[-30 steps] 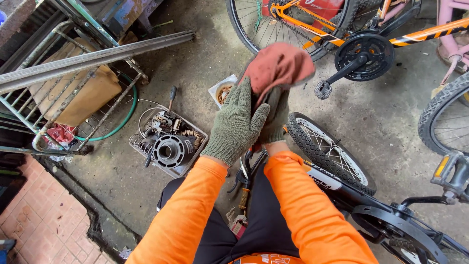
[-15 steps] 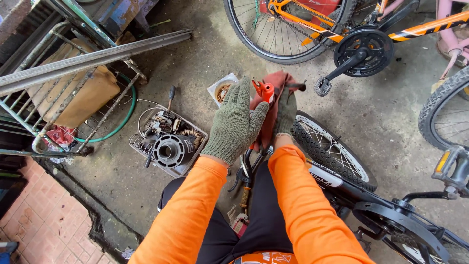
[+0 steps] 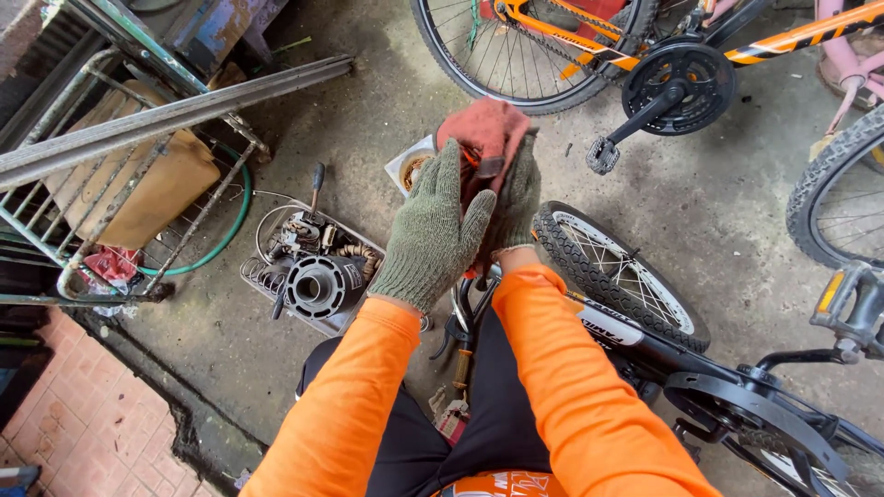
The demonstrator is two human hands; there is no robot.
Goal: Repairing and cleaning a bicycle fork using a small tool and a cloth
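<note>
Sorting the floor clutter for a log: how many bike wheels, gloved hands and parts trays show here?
Bike wheels: 3, by the orange bike, the right edge, the knee
Gloved hands: 2, left hand, right hand
Parts trays: 1
Total: 6

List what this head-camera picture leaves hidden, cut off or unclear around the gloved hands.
- Head view: what the rust-red rag wraps, hidden by the rag and both gloves.
- Right hand: its grip, covered by the left hand.
- Orange bicycle: cut off by the top edge.
- Tray of engine parts: small parts too small to tell.
</note>
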